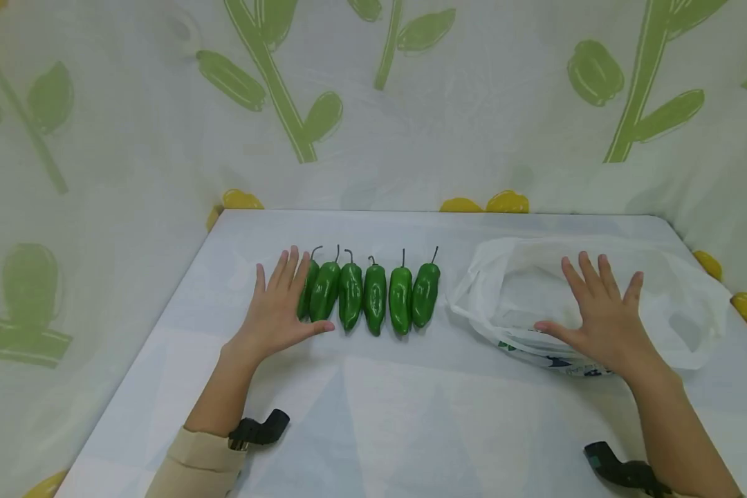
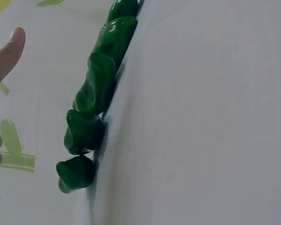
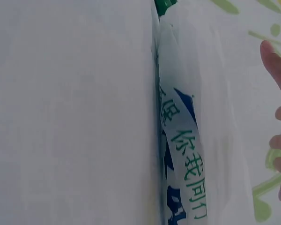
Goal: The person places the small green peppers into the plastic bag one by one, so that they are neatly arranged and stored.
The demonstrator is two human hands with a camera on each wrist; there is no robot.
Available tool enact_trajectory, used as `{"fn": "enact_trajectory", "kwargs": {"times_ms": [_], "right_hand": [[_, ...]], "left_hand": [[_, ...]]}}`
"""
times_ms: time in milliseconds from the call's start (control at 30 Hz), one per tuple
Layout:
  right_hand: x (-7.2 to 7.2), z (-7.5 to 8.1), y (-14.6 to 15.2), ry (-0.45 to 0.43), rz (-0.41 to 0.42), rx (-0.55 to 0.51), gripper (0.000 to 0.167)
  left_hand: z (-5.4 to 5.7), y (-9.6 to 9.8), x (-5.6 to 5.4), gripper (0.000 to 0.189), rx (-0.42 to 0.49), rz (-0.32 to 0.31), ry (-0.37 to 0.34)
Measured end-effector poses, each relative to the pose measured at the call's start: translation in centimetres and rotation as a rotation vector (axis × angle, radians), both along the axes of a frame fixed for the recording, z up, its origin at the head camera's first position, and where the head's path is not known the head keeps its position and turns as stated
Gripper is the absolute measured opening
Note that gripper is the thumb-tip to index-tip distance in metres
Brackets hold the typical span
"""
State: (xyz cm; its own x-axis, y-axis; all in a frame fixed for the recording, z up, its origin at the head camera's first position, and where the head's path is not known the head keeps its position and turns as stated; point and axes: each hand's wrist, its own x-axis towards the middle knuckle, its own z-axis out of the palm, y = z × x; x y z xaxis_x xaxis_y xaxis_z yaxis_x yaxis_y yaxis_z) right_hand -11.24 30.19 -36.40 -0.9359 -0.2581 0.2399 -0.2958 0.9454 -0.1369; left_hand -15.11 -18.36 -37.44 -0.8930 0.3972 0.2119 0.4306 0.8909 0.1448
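Several green peppers point(image 1: 375, 299) lie side by side in a row on the table, stems pointing to the back. My left hand point(image 1: 277, 304) is spread with straight fingers, in front of the leftmost pepper point(image 1: 308, 290) and partly hiding it; it holds nothing. A white plastic bag point(image 1: 492, 277) lies on the right, its mouth spread wide. Above the bag, my right hand point(image 1: 610, 325) is spread too, with nothing in it. The right wrist view shows the bag's side with green and blue print point(image 3: 187, 154). Peppers point(image 2: 96, 84) also show from their ends in the left wrist view.
The white table point(image 1: 386, 429) has a faint triangle pattern. Behind it and at the sides hang pale sheets point(image 1: 473, 138) printed with green leaves and stems. A dark strap-like device point(image 1: 261, 427) sits on the left wrist, another device point(image 1: 622, 470) on the right.
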Motion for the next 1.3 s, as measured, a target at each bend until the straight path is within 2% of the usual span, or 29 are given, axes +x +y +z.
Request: {"fn": "enact_trajectory", "kwargs": {"times_ms": [433, 600, 767, 1000, 1133, 1300], "right_hand": [[-0.3, 0.2, 2.4, -0.005, -0.027, -0.059, 0.103], [-0.4, 0.0, 3.7, 0.034, -0.013, -0.098, 0.098], [-0.4, 0.2, 5.0, 0.065, -0.033, -0.132, 0.094], [-0.2, 0.3, 6.6, 0.121, -0.040, -0.275, 0.081], [-0.2, 0.2, 7.5, 0.129, -0.054, -0.348, 0.080], [0.1, 0.1, 8.7, 0.159, -0.097, -0.384, 0.083]], "left_hand": [[-0.7, -0.8, -0.5, 0.125, 0.114, 0.000, -0.048], [-0.5, -0.9, -0.5, 0.123, 0.188, -0.012, -0.081], [-0.4, -1.0, -0.7, 0.123, 0.248, -0.010, -0.114], [-1.0, -1.5, -1.2, 0.122, 0.335, -0.015, -0.149], [-1.3, -1.8, -1.5, 0.121, 0.408, -0.010, -0.203], [-1.5, -2.0, -1.6, 0.118, 0.508, 0.021, -0.323]]}}
